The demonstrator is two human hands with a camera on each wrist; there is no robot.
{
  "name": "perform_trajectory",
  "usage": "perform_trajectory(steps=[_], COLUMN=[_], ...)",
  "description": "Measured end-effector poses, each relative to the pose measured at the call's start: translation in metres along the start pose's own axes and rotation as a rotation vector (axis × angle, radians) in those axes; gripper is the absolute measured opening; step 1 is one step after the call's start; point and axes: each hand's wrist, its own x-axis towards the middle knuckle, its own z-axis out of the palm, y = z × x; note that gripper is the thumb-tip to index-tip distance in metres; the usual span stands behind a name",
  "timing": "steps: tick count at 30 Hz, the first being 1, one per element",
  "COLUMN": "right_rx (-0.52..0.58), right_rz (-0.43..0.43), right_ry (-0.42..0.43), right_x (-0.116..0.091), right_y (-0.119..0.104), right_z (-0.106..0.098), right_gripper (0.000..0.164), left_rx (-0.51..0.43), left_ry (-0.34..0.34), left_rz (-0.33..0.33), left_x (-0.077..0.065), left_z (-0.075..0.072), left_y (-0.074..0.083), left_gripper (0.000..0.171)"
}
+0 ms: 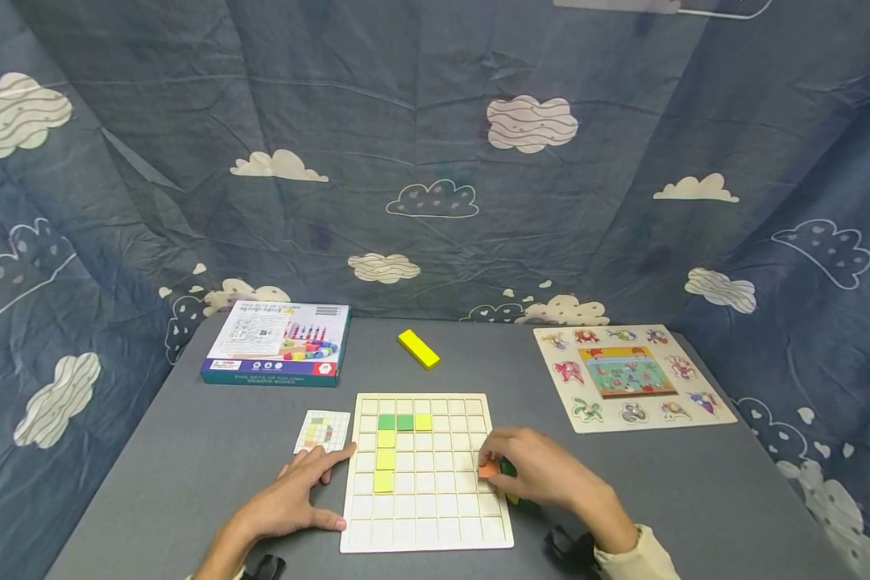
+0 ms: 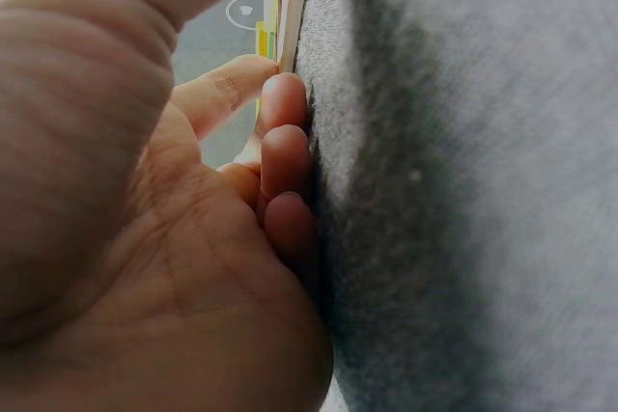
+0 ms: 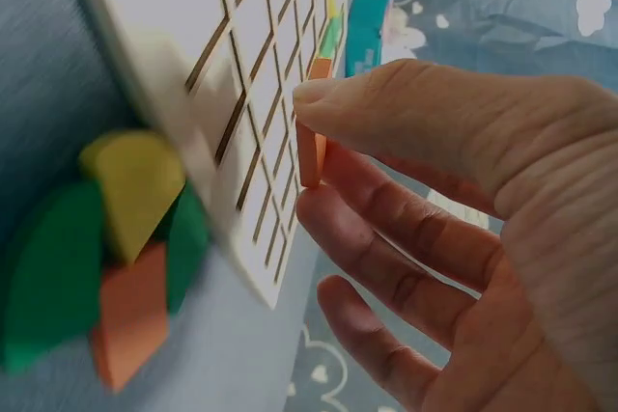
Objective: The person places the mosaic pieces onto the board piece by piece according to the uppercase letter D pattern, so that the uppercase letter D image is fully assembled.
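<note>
From afar I see the right hand (image 1: 540, 467) pinch an orange block (image 3: 309, 157), long side 12-to-6 in its wrist view, and the spread left hand (image 1: 290, 498) touch the board (image 1: 436, 529) at 9 o'clock.

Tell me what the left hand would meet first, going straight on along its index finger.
The left hand would most likely meet the grid board first: the end of that finger appears right at the board's left edge, though exact contact is hard to judge.
</note>
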Motion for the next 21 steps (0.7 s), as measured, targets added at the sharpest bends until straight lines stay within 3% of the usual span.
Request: perform_trajectory(steps=[21], right_rx=[-0.048], right_rz=[-0.146], right_ry=[0.029], right_x=[0.052], right_y=[-0.035], right_z=[0.018], right_gripper=[0.006], left_rx=[-0.004], left_ry=[-0.005], left_rz=[-0.001], left_x=[0.000], left_z=[-0.001], left_y=[0.001], left_gripper=[0.097])
